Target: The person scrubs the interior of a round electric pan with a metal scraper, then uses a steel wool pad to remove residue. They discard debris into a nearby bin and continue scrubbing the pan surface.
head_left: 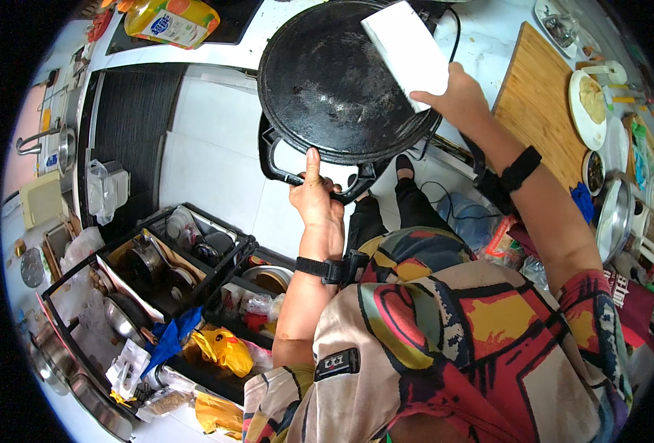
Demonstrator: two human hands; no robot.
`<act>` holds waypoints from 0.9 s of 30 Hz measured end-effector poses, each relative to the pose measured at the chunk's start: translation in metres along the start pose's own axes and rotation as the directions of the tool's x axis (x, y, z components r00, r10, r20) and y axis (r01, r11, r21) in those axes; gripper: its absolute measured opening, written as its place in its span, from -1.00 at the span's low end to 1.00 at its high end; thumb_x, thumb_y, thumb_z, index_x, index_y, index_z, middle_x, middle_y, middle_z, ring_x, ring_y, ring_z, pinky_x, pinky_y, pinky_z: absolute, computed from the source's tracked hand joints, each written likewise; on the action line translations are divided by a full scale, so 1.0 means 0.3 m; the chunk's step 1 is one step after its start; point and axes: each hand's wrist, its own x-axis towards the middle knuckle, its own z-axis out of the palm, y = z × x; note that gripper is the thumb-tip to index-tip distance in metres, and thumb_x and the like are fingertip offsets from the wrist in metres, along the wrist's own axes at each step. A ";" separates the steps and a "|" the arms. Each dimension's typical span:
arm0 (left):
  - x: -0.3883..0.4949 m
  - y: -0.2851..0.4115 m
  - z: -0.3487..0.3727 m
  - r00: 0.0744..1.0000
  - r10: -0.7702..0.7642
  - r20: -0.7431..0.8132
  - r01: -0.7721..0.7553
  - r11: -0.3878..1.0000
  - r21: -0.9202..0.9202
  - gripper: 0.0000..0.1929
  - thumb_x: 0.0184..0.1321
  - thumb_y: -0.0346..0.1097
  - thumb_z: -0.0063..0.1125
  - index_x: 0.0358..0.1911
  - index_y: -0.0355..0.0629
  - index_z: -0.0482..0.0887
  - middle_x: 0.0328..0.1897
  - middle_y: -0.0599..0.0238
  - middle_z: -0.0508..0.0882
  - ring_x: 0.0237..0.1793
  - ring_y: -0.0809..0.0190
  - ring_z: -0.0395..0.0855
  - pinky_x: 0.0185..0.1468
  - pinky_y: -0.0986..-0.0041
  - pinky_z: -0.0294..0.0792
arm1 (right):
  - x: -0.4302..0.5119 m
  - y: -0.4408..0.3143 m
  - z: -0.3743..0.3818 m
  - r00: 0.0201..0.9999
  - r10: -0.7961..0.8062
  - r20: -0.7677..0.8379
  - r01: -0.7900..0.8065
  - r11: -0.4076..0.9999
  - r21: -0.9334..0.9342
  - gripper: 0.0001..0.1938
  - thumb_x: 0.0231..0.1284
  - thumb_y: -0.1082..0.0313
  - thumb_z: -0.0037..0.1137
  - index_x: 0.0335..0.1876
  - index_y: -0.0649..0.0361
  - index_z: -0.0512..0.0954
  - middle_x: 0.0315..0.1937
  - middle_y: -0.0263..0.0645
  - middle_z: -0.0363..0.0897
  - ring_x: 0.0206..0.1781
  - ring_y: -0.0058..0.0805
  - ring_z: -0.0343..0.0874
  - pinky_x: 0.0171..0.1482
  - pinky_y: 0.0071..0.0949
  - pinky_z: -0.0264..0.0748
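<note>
A round black electric griddle [332, 83], with glossy and greyish worn patches on its plate, is tilted toward me. Its near handle [282, 171] sits in the grip of my left hand [318, 194], thumb resting on the rim. My right hand [462, 102] holds a flat white rectangular block [407, 52] between thumb and fingers. The block overlaps the right side of the plate; whether it touches the surface I cannot tell. A black cord [457, 33] curves behind it.
A wooden board [532, 105] and a plate with flatbread [573, 119] are on the right counter. A yellow detergent bottle [171, 25] is at the upper left. Open black bins [160, 271] with pans and bags are at the lower left. A blue water jug [471, 216] stands on the floor.
</note>
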 end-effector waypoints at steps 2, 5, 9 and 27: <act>0.000 0.002 0.001 1.000 0.000 0.015 0.000 1.000 -0.008 -0.60 0.07 -0.18 0.49 -0.53 0.03 0.36 -0.68 0.52 0.35 -0.76 0.44 0.26 -0.69 0.55 0.20 | -0.011 -0.014 0.006 0.994 -0.014 0.109 0.020 0.998 -0.052 -0.23 -0.10 -0.21 0.41 -0.03 0.40 0.41 -0.24 0.17 0.63 -0.11 0.07 0.66 -0.05 -0.13 0.57; -0.007 0.003 0.001 1.000 -0.006 0.014 0.007 1.000 -0.018 -0.62 0.07 -0.18 0.49 -0.50 0.01 0.39 -0.66 0.50 0.40 -0.75 0.44 0.28 -0.70 0.57 0.20 | -0.006 -0.041 -0.007 0.978 -0.072 0.195 0.092 0.991 -0.096 -0.22 -0.10 -0.21 0.41 -0.04 0.42 0.42 -0.23 0.16 0.63 -0.13 0.02 0.68 -0.08 -0.14 0.58; -0.010 -0.002 0.006 1.000 -0.013 0.020 0.013 1.000 -0.028 -0.61 0.06 -0.17 0.49 -0.50 0.01 0.39 -0.65 0.50 0.41 -0.76 0.43 0.27 -0.70 0.56 0.19 | 0.022 -0.028 -0.025 0.999 0.047 -0.017 -0.046 0.998 0.050 -0.21 -0.09 -0.20 0.41 -0.01 0.45 0.41 -0.25 0.13 0.63 -0.18 -0.07 0.68 -0.13 -0.19 0.60; -0.018 -0.010 0.022 1.000 -0.009 0.006 0.009 0.999 -0.044 -0.56 0.07 -0.14 0.49 -0.56 0.03 0.32 -0.70 0.51 0.34 -0.76 0.43 0.25 -0.70 0.55 0.20 | 0.014 -0.014 -0.002 0.999 -0.038 0.028 0.042 0.986 -0.160 -0.31 -0.06 -0.17 0.40 -0.12 0.38 0.42 -0.31 0.14 0.64 -0.25 -0.03 0.69 -0.20 -0.17 0.59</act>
